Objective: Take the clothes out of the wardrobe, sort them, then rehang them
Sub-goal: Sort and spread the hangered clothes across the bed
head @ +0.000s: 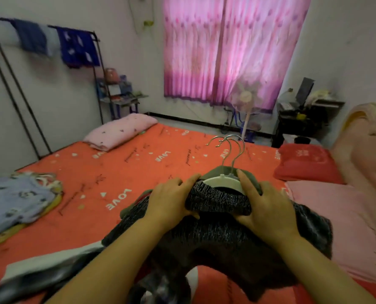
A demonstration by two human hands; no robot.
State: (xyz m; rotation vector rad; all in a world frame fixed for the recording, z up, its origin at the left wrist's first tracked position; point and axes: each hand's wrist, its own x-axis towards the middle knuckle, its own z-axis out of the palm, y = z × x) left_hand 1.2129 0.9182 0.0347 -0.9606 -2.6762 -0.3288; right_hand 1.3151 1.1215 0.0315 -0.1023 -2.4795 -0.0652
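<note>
Both hands gripped the dark knit sweater on the bed. The left hand had its fingers curled round the collar's left edge. The right hand had its fingers clamped on the right edge, thumb against the white hanger. Beyond the fingertips the orange sheet lay open. A folded lilac garment lay well left of them, and a pink blanket lay just right.
</note>
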